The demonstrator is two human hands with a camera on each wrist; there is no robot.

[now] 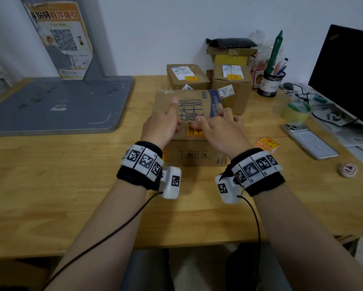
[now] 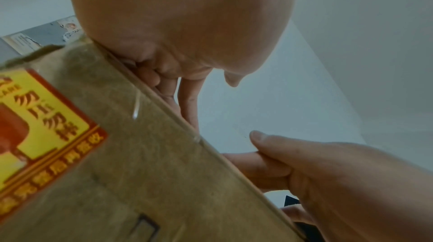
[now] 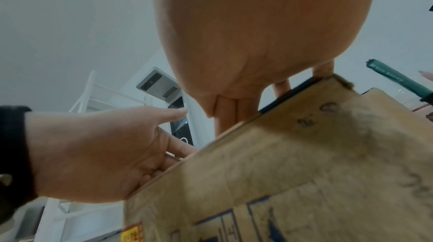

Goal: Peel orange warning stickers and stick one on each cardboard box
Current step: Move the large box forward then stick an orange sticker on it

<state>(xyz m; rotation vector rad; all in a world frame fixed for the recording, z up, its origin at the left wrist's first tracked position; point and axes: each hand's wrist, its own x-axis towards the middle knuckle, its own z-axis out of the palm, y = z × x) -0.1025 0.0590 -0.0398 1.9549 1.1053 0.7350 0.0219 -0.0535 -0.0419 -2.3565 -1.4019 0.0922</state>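
A big cardboard box [image 1: 197,153] with blue print stands mid-table. On its top, at the near edge, lies an orange warning sticker [image 1: 197,133]. My right hand [image 1: 216,124] rests on the box top with spread fingers, its thumb pressing on that sticker. My left hand [image 1: 163,124] lies on the top beside it, one finger stretched forward, holding nothing. A second orange sticker [image 2: 46,125] sits on the box's front face near its left corner. Behind it, two smaller boxes [image 1: 187,77] [image 1: 232,87] each carry an orange sticker.
A loose stack of orange stickers [image 1: 267,144] lies right of the box, a phone [image 1: 309,140] beyond it. A tape roll [image 1: 295,113], pen holder [image 1: 270,82] and monitor [image 1: 348,76] crowd the right. A grey board [image 1: 57,103] covers the table's left.
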